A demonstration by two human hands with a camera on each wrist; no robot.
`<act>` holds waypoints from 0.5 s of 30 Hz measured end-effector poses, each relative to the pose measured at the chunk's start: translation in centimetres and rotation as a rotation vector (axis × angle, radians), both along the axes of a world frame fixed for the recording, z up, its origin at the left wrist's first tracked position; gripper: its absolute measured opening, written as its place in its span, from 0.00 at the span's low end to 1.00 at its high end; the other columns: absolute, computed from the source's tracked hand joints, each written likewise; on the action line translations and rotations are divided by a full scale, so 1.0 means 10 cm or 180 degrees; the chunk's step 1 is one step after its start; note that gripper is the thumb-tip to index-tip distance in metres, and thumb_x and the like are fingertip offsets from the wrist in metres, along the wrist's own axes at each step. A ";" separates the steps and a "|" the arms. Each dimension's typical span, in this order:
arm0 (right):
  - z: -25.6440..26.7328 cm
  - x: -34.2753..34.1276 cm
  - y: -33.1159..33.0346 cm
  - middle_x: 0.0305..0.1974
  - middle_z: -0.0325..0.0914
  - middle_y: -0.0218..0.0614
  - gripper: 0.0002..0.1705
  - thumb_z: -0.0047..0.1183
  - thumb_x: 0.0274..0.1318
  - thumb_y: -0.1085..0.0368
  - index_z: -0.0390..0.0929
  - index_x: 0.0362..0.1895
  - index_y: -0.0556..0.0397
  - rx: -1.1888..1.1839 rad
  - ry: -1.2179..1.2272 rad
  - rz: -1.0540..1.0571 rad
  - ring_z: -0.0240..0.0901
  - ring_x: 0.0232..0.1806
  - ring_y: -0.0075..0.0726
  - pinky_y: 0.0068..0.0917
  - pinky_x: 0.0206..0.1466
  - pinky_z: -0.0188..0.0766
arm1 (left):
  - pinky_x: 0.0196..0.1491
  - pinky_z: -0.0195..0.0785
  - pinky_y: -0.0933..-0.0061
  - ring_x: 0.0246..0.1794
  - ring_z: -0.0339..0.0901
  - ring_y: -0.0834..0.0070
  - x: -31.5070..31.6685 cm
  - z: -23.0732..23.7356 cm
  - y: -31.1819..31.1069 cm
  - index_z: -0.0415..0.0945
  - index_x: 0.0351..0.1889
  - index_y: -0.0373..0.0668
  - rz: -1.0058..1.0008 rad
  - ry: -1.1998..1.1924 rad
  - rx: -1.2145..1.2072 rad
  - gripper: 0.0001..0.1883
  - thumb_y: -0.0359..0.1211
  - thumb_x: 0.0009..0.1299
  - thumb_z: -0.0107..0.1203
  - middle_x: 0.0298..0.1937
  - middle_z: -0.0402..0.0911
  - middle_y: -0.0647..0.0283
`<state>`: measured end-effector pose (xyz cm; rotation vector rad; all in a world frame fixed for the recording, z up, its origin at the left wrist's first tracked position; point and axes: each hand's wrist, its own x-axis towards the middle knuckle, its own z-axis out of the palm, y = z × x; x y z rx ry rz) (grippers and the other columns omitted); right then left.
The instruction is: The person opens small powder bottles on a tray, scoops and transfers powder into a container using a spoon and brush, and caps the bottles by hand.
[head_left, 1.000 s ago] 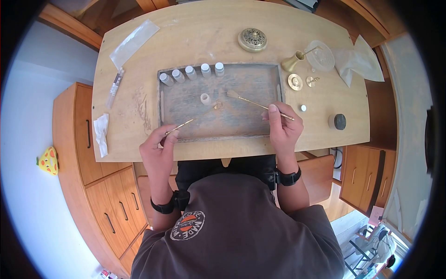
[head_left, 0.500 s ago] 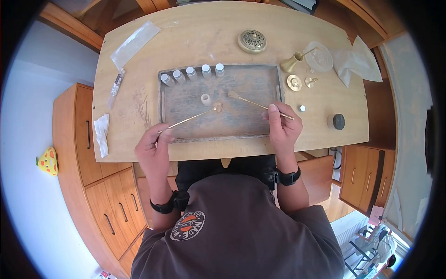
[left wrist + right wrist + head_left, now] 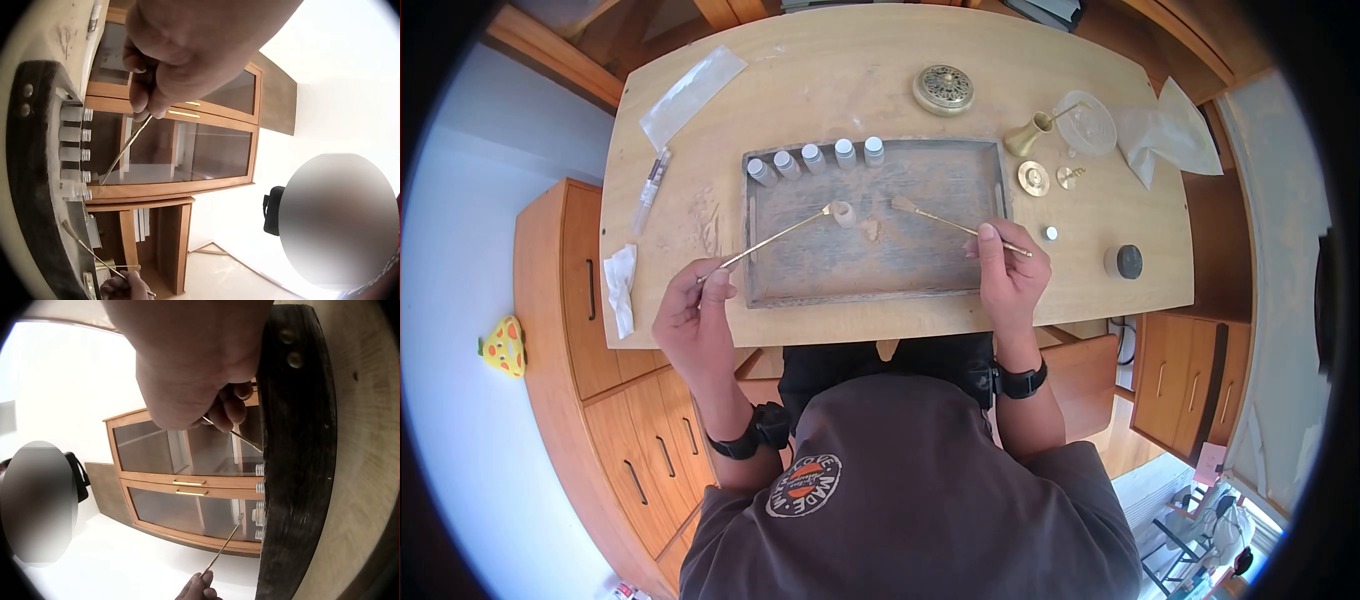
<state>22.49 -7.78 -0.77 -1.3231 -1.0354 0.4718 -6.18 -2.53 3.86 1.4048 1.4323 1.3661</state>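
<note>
My left hand pinches the end of a thin brass spoon between thumb and fingers. The spoon's tip is right at the rim of an uncapped small vial standing in the grey wooden tray. My right hand grips a slim brass-handled brush, its bristles hovering over the tray to the right of the vial. Between vial and brush lies a small heap of brown powder. Both tools also show in the left wrist view, where the spoon slants down from the fingers.
Several white-capped vials line the tray's back left. To the right are a brass vase, brass discs, a white cap and a dark-lidded jar. A pierced brass burner sits behind; tissue lies left.
My left hand has moved left and toward me, and the spoon's tip has gone from the powder heap to the vial's rim. My right hand and the brush have stayed nearly still.
</note>
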 end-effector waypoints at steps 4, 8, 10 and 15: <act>-0.01 0.01 0.00 0.24 0.78 0.33 0.07 0.54 0.63 0.70 0.80 0.35 0.63 0.0026 -0.0031 -0.0016 0.72 0.25 0.21 0.18 0.29 0.67 | 0.37 0.65 0.85 0.31 0.73 0.84 0.03 0.04 0.02 0.80 0.42 0.33 0.0023 0.0168 0.0117 0.06 0.23 0.69 0.58 0.31 0.80 0.66; -0.02 0.01 0.00 0.24 0.78 0.33 0.07 0.54 0.63 0.70 0.80 0.35 0.63 0.0015 -0.0047 -0.0015 0.72 0.25 0.21 0.18 0.29 0.67 | 0.38 0.66 0.86 0.32 0.74 0.85 0.06 0.08 0.02 0.79 0.44 0.32 -0.0072 0.0437 0.0166 0.07 0.22 0.69 0.56 0.35 0.83 0.64; -0.02 0.01 0.00 0.24 0.78 0.33 0.07 0.54 0.63 0.70 0.80 0.35 0.63 0.0010 -0.0062 -0.0008 0.72 0.25 0.21 0.17 0.29 0.67 | 0.38 0.67 0.85 0.32 0.74 0.84 0.07 0.09 0.02 0.79 0.43 0.32 -0.0112 0.0522 0.0213 0.07 0.22 0.69 0.56 0.35 0.83 0.64; -0.02 0.01 0.00 0.24 0.78 0.33 0.07 0.54 0.63 0.71 0.80 0.35 0.63 0.0061 -0.0023 0.0006 0.72 0.25 0.21 0.17 0.28 0.67 | 0.39 0.68 0.83 0.32 0.75 0.82 0.07 0.11 0.02 0.79 0.43 0.32 -0.0180 0.0823 0.0370 0.06 0.22 0.69 0.56 0.36 0.83 0.63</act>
